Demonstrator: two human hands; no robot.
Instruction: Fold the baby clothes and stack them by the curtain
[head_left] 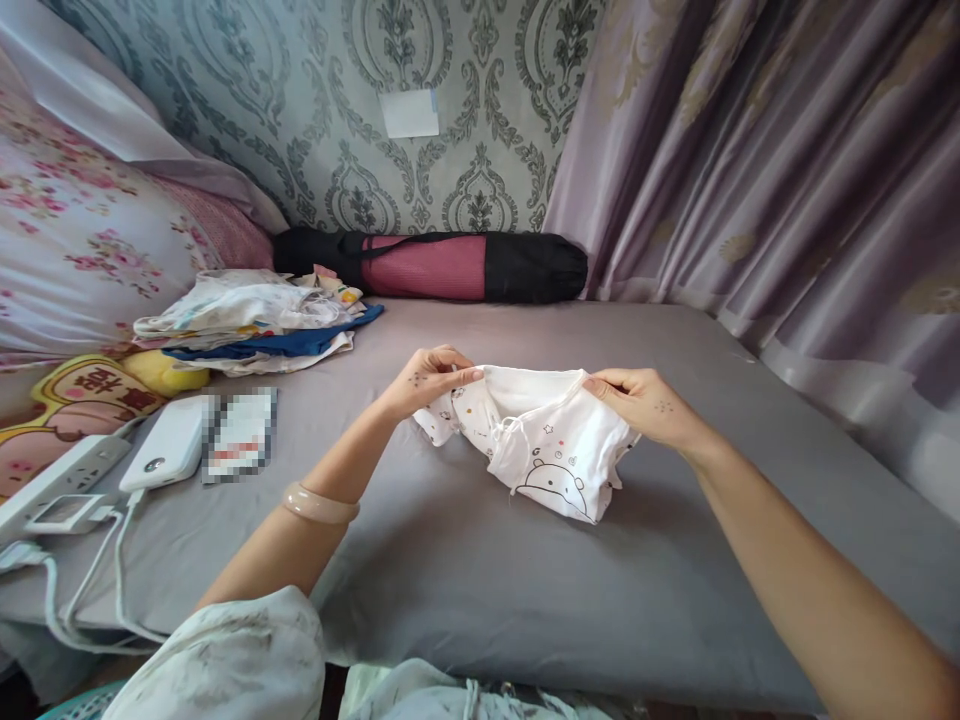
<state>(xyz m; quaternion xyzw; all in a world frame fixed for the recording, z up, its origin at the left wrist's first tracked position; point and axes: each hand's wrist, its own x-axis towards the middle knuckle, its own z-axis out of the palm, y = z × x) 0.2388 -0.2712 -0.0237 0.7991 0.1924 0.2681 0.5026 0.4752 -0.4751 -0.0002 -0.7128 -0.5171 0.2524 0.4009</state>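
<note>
Between my two hands hangs a small white baby shirt (551,450) with a bear face, stars and little printed figures. A thin tie shows at its wrapped front. My left hand (429,383) pinches the shirt's left shoulder between thumb and fingers, and a sleeve droops below it. On the other side, my right hand (637,402) grips the right shoulder the same way. The neckline is stretched between them. The shirt's lower part bends down close to the grey sheet (480,600); whether it touches, I cannot tell.
A pile of clothes (255,315) lies at the left back, near a yellow plush cushion (97,400). In front are a power strip (67,480), a white power bank (169,440) and cables. A black and pink rolled bag (427,267) lies along the wall, with curtains (750,150) at right.
</note>
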